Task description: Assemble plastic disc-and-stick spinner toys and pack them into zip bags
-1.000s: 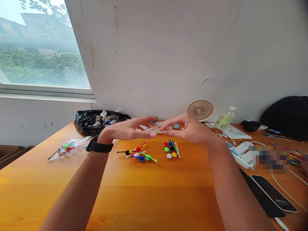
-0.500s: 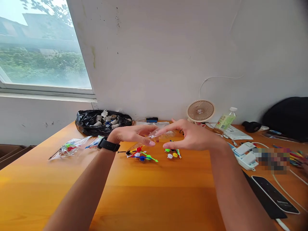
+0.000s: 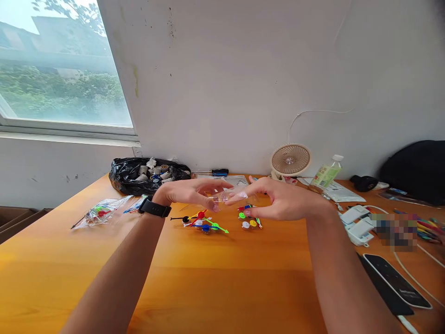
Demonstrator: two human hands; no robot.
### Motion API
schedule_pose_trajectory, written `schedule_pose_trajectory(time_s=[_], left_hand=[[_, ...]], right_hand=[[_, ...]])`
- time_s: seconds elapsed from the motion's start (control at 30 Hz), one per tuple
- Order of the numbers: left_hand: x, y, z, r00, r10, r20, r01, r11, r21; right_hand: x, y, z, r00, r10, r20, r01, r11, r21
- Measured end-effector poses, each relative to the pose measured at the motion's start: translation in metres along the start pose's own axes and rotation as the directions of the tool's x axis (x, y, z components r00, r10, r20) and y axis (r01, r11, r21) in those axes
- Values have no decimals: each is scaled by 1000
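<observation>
A clear, thin plastic bag [image 3: 222, 198] hangs above the table between my two hands. My left hand [image 3: 196, 191], with a black watch at the wrist, has its thumb and fingers around the bag's left side. My right hand [image 3: 274, 198] reaches to the bag's right side. Its fingers are stretched against or into the bag, and its thumb stands apart; which of these is hard to see. Below my left hand lie colourful arrow spinners [image 3: 206, 227] with round hubs. Under my right hand is a smaller cluster of coloured round pieces [image 3: 249, 224].
Filled clear bags [image 3: 102, 212] lie on the left. Behind them sits a black plastic bag [image 3: 121, 176] of grey pieces. A screwdriver [image 3: 219, 172], fan [image 3: 290, 160] and bottle [image 3: 327, 174] stand or lie along the wall. On the right are a white power strip [image 3: 358, 225], cables and a phone-like device [image 3: 396, 280].
My right hand has shifted slightly down and right, its thumb now farther from my left thumb. The clear bag stays between my hands, and the spinners have not moved.
</observation>
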State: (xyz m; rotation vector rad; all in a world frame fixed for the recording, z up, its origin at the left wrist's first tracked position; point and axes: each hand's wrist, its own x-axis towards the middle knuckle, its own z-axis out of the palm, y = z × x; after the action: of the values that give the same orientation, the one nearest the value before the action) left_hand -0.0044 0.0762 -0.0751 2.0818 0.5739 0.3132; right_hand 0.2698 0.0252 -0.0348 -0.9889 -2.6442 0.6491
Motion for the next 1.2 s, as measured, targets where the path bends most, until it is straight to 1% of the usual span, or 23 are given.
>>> schedule_pose_trajectory(time_s=[0.07, 0.17, 0.27, 0.4, 0.47, 0.57, 0.67, 0.77, 0.87, 0.93, 1.07, 1.13, 1.2], left_hand=[[0, 3, 1, 1000, 7, -2, -7, 1000, 30], [1, 11, 4, 998, 70, 2, -70, 996, 63], [4, 19, 8, 995, 103, 9, -104, 991, 80], [5, 21, 9, 993, 113, 44, -116, 991, 70], [3, 18, 7, 991, 115, 62, -119, 990, 76], [-3, 9, 1, 994, 93, 65, -101, 986, 130], [-11, -1, -5, 999, 35, 35, -42, 978, 207], [-19, -7, -10, 1000, -20, 5, 18, 968, 252], [-24, -8, -13, 996, -85, -11, 84, 957, 277], [-26, -8, -15, 994, -104, -14, 104, 956, 273], [-24, -8, -13, 999, -52, -5, 52, 981, 188], [-19, -6, -9, 1000, -19, -20, 22, 988, 155], [-14, -4, -6, 999, 14, -49, -6, 987, 162]], right_hand=[[-1, 1, 1, 1000, -20, 16, 20, 1000, 5], [-1, 4, 3, 1000, -21, 10, 20, 999, 30], [0, 5, 3, 999, -27, 38, 24, 997, 78], [3, 2, -1, 981, -172, 93, 155, 973, 173], [2, 1, -4, 973, -200, 116, 174, 964, 204], [-3, 4, -9, 976, -167, 137, 139, 970, 198], [-9, 8, -13, 984, -125, 128, 102, 979, 177], [-12, 8, -15, 991, -60, 121, 38, 984, 174], [-12, 6, -15, 997, -13, 76, 0, 985, 173], [-11, 4, -14, 1000, 0, 31, -5, 984, 176], [-6, 2, -9, 1000, 9, -26, -4, 984, 180], [-4, 1, -6, 999, 18, -31, -13, 988, 157], [-3, 0, -5, 999, 26, -30, -21, 991, 134]])
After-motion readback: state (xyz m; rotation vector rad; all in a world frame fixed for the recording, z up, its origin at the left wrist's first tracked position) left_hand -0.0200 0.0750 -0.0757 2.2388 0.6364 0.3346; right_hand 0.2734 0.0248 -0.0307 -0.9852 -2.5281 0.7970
